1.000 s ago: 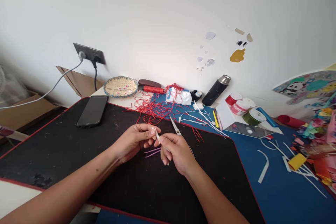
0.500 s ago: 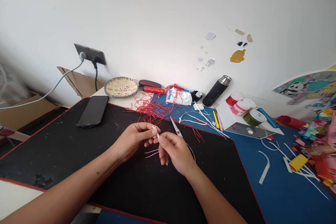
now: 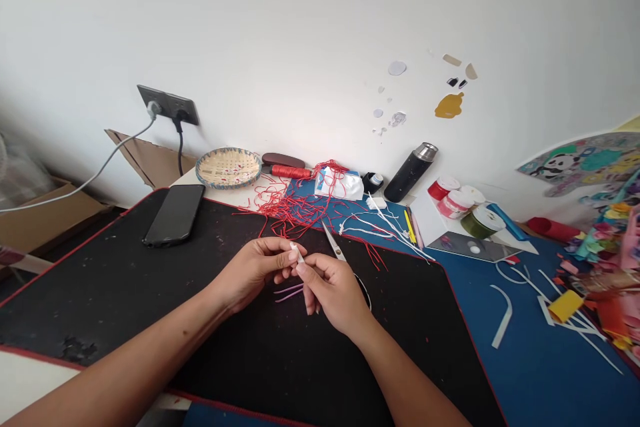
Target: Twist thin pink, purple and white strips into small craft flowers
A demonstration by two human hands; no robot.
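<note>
Between my two hands is a small white strip (image 3: 296, 251), perhaps paper or ribbon; most of it is covered by the fingers. My left hand (image 3: 263, 263) pinches it between thumb and index finger. From the other side my right hand (image 3: 333, 287) grips its lower end, thumb on top. Two thin purple strips (image 3: 289, 292) lie on the black mat (image 3: 240, 367) just under the hands. A pair of scissors (image 3: 336, 244) rests behind my right hand, its blades pointing away and its handle partly hidden by that hand.
Cut red cords (image 3: 295, 210) are heaped behind the hands, near white cords (image 3: 375, 220). A phone (image 3: 175, 213) lies on the left. Along the wall stand a woven basket (image 3: 229, 167), a black flask (image 3: 411, 172) and ribbon spools (image 3: 457, 202). Paper scraps (image 3: 565, 307) lie right.
The fingers have shifted slightly on the white strip, and the hands are closer together. The whole view has moved a little; objects on the table stay in place.
</note>
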